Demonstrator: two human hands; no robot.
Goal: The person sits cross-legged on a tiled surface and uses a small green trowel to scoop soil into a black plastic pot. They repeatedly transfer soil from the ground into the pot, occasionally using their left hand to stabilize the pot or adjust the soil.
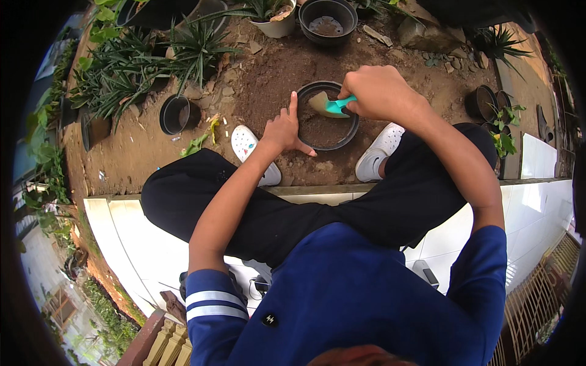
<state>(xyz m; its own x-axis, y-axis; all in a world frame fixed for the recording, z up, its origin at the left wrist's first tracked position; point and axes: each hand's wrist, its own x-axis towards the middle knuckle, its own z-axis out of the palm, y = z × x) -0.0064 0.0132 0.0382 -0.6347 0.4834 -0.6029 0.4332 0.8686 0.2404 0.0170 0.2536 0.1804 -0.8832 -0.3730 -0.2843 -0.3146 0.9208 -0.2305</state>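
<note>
A round black plant pot [331, 146] stands on the soil between my feet, with brown soil inside. My right hand [381, 91] is closed round the teal handle of a hand trowel [336, 107]. The trowel's soil-coated blade is over the inside of the pot, near its far left part; whether its tip touches the soil I cannot tell. Against the pot's left side rests my left hand [283, 130], index finger stretched forward and thumb spread along the near rim. Its other fingers are partly bent.
Beyond it stand another black pot [328, 24] and a white pot [276, 27] with a plant. Spiky green plants [198, 58] and a small black pot [179, 114] are at the left. More black pots [481, 104] stand right. A large stone [430, 33] lies at the back.
</note>
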